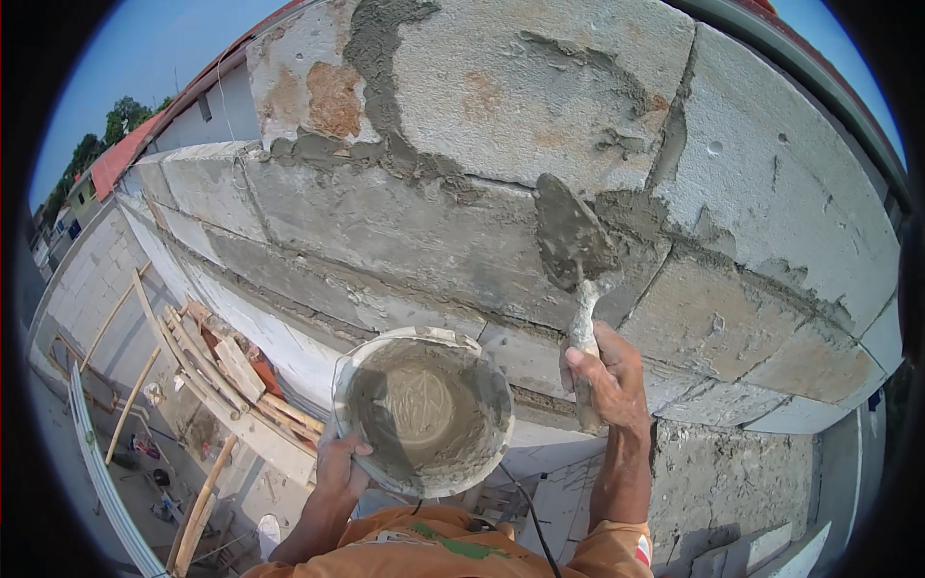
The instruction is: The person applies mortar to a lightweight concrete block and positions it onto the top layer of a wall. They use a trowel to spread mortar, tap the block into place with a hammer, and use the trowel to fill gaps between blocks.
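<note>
My right hand (613,374) is closed round the handle of a trowel (575,236), its blade smeared with grey mortar and lying against the block wall (540,106) near a horizontal joint. At the lower left of the trowel, my left hand (344,466) grips the rim of a round bucket (349,358), holding it in front of my body. Wet mortar (419,405) coats the bucket's inside and bottom. Smeared mortar (381,77) fills the upright joint higher up and spreads along the seam below it.
Far below on the left lie wooden poles and planks (236,371) and a long pale metal profile (106,472). A roof edge (800,58) runs above the wall at the upper right. Loose slabs (761,554) lean at the lower right. A dark cable (532,515) hangs beside my body.
</note>
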A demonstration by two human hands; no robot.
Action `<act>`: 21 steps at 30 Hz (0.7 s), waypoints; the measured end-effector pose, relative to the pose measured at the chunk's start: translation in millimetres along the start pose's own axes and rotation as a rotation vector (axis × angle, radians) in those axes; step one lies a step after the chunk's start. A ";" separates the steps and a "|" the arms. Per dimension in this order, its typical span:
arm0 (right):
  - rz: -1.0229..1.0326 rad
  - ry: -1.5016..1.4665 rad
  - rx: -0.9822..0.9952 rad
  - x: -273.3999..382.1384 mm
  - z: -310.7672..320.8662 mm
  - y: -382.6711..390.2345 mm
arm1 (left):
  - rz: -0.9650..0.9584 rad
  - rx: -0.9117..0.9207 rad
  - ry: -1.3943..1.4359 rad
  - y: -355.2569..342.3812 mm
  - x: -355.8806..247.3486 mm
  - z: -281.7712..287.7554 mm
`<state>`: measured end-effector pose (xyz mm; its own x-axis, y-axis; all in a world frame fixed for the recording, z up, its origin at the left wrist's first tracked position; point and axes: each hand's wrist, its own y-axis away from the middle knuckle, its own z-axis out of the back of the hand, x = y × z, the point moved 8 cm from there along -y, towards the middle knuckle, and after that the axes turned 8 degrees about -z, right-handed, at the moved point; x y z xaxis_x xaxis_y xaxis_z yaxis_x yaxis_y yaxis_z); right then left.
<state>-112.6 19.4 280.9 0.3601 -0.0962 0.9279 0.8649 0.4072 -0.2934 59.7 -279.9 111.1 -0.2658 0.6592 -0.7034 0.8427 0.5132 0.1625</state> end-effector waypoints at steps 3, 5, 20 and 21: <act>-0.077 -0.114 0.067 8.7 -10.2 -22.1 | -0.026 0.009 -0.018 -7.0 4.1 10.6; -0.089 -0.088 0.080 2.6 -10.1 -34.4 | -0.015 0.010 -0.023 -12.4 6.8 18.7; -0.033 0.549 -0.100 -25.4 -4.7 37.2 | -0.042 -0.055 0.001 -0.4 -25.2 11.5; -0.066 0.533 -0.056 -24.5 -15.4 37.2 | -0.048 -0.061 -0.015 1.6 -27.1 12.2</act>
<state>-83.9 22.9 243.6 0.4195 -0.5734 0.7037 0.9037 0.3367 -0.2643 74.0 -303.6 122.0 -0.2975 0.6250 -0.7217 0.7990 0.5768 0.1701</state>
